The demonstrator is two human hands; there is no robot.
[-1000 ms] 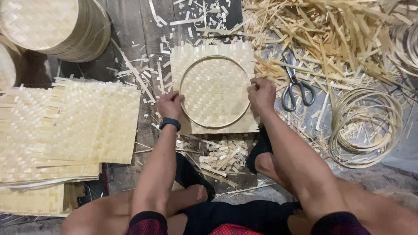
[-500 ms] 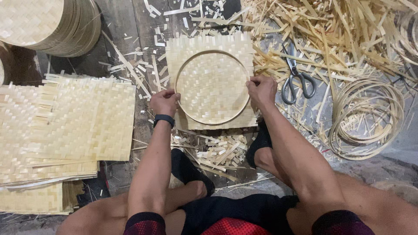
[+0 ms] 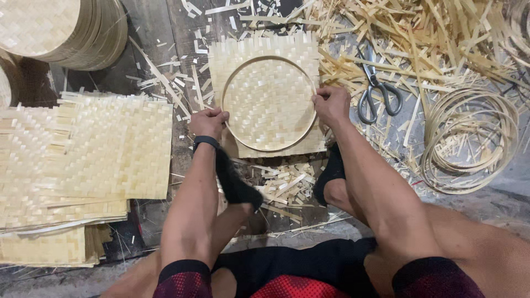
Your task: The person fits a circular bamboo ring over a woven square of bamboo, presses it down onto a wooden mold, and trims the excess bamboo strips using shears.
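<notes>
Bamboo everywhere. Biggest: stack of square woven mats [image 3: 83, 160] at the person's left, piled w/ edges fanned out. Top left, a stack of round woven trays [image 3: 61, 30], rims showing as layers. Top right, a heap of loose bamboo strips [image 3: 441, 33] spread across the floor, and below it, at right, a bundle of coiled thin hoops [image 3: 469, 140].

Centre: one square woven mat [image 3: 270, 94] flat on the floor just ahead of the person's feet, w/ a round bamboo hoop [image 3: 269, 104] lying on top, inside the mat's edges. Left hand [image 3: 208, 122] has fingers curled closed on the hoop's left rim; dark band at the wrist. Right hand [image 3: 331, 105] has fingers closed on the hoop's right rim, thumb on top. Both hands sit opposite each other across the ring.

Scissors [image 3: 378, 91] lie just right of the right hand, not touching it, blades pointing away. Short offcuts [image 3: 287, 185] litter the floor btw the black-socked feet.
</notes>
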